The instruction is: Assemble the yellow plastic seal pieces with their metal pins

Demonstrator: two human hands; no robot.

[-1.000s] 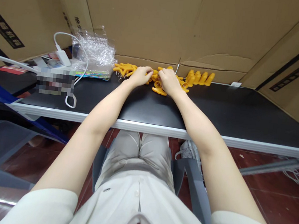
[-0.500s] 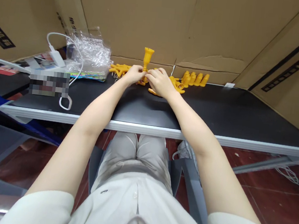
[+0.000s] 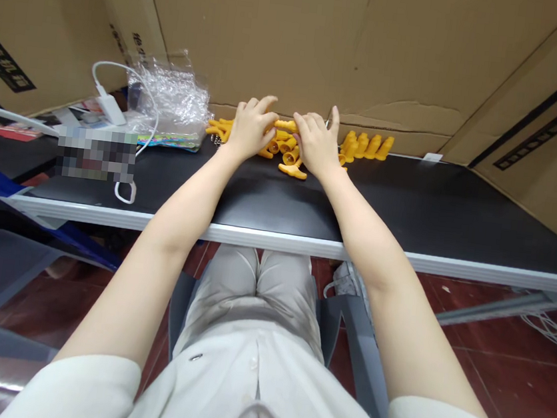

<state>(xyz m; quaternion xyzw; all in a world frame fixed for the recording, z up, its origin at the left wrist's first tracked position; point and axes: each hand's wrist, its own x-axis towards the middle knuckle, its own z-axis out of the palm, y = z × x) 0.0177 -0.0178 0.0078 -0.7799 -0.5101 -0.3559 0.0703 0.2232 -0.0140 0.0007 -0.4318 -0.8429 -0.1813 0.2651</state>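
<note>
Between both hands, an orange piece lies crosswise (left-right)

Pile of plastic parts at table's far edge, against cardboard wall; row of upright parts right of pile; crumpled plastic bag left of pile, charger beyond bag

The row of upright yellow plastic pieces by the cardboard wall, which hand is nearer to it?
Right. The right hand lies just left of the row of upright yellow plastic pieces, close beside it but apart. The left hand lies farther left, beyond the right one.
</note>
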